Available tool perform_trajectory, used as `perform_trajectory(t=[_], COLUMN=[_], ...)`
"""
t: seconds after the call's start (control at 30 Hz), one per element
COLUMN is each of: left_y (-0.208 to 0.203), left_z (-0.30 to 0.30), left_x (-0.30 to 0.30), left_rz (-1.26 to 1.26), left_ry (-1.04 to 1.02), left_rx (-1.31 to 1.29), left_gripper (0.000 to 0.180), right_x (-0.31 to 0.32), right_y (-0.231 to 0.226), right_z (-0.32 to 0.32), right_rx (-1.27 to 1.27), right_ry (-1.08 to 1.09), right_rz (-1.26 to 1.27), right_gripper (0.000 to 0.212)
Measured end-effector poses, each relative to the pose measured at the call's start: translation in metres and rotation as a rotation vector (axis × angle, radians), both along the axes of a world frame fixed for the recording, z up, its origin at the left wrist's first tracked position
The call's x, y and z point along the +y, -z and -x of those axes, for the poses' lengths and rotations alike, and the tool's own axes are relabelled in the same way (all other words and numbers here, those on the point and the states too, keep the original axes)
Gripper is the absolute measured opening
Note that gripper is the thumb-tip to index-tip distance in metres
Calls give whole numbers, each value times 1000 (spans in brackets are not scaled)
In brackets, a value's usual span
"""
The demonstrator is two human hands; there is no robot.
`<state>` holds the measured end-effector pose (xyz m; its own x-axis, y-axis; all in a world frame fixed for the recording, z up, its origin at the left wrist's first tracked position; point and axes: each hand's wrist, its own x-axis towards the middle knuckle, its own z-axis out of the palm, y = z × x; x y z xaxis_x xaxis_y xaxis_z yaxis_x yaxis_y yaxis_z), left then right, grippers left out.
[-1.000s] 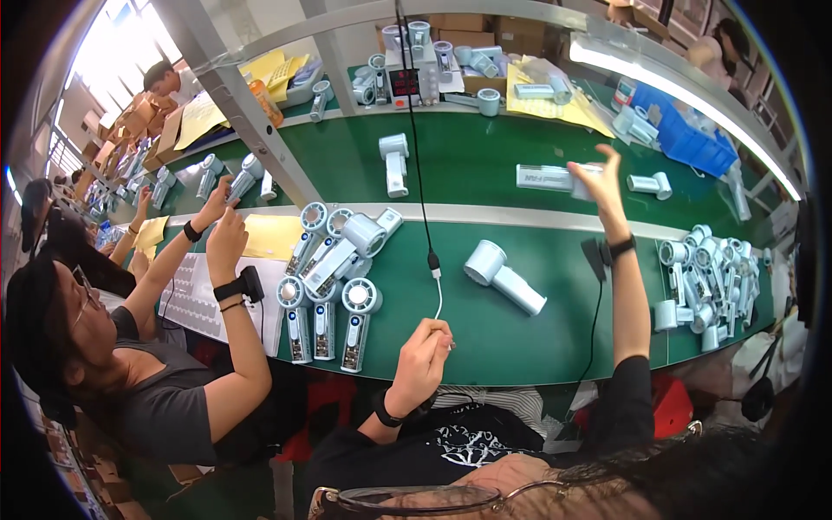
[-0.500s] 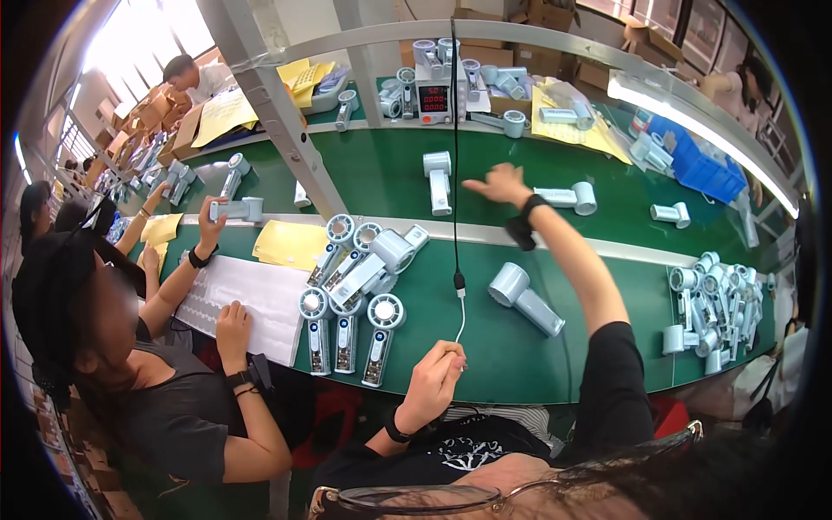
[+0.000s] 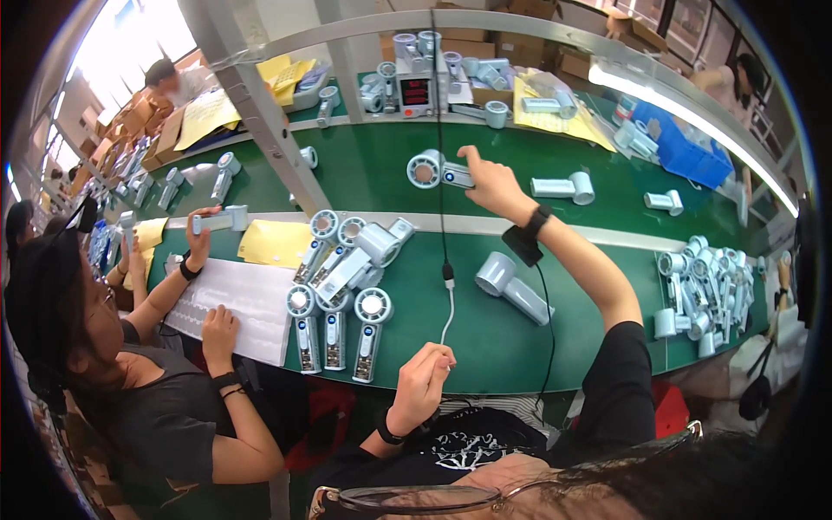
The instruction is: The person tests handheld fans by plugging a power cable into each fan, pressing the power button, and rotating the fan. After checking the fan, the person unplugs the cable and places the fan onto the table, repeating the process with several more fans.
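My right hand (image 3: 501, 186) reaches over the far green surface and grips the handle end of a pale blue handheld fan (image 3: 425, 171). The fan's round head points left, with a small dark blue spot on its handle. In front of my body, my left hand (image 3: 419, 386) pinches the lower end of a white cable (image 3: 448, 310); its tip is hidden by my fingers. That cable joins a black cord (image 3: 439, 208) hanging from above. Between my hands, another handheld fan (image 3: 515, 289) lies on the near table. To its left sits a group of fans with opened handles (image 3: 335, 334).
A heap of fans (image 3: 706, 286) lies at the right. Single fans (image 3: 563, 187) rest on the far surface, near a blue crate (image 3: 689, 149). A metal post (image 3: 273, 139) rises at left. A co-worker's hand (image 3: 199, 238) holds a fan beside white sheets (image 3: 230, 303).
My right hand has moved left and taken hold of the fan on the far surface. That fan has turned from upright in view to lying sideways, head left. My left hand keeps the cable.
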<state>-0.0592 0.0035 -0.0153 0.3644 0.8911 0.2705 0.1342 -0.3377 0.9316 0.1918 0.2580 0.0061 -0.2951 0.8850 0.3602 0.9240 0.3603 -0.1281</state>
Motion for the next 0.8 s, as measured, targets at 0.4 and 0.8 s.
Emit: perform_trajectory(t=[0.4,0.8], left_y=[-2,-1], left_z=[-68,-111], left_x=[-10,-27], left_rz=[-5,-144], left_ry=[289,168], left_rx=[-44,-27], left_gripper=[12,9], right_x=[-254,-293], right_y=[-8,23], right_z=[-26,7], right_rx=[1693,2318], right_ry=[-187,-364], right_rz=[569,343], right_gripper=[44,52])
